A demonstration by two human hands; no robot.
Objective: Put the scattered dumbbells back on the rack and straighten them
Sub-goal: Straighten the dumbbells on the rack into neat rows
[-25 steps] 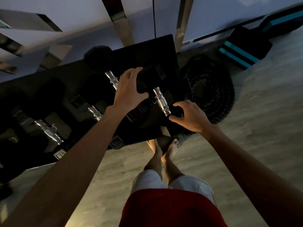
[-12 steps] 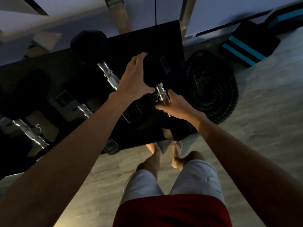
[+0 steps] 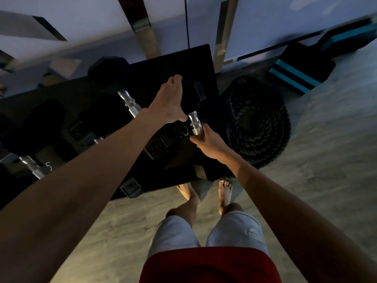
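Observation:
A black hex dumbbell with a chrome handle (image 3: pixel 194 122) lies at the right end of the dark rack (image 3: pixel 179 58), beside a white "20" mark. My left hand (image 3: pixel 169 101) is clasped over its far head. My right hand (image 3: pixel 208 141) grips the near end of its handle. A second dumbbell (image 3: pixel 128 101) lies to the left, its far head sticking up at the rack's back. Further left sits a smaller dumbbell (image 3: pixel 32 166) by a "5" mark. Much of the rack is too dark to read.
A coiled black battle rope (image 3: pixel 257 121) lies on the floor right of the rack. Black and teal step platforms (image 3: pixel 295 72) stand at the back right. My bare feet (image 3: pixel 204 193) are close to the rack's front edge on the wood floor.
My right hand slid from the dumbbell's near head up onto its handle. My left hand shifted further over the far head, and the dumbbell now sits a little deeper on the rack.

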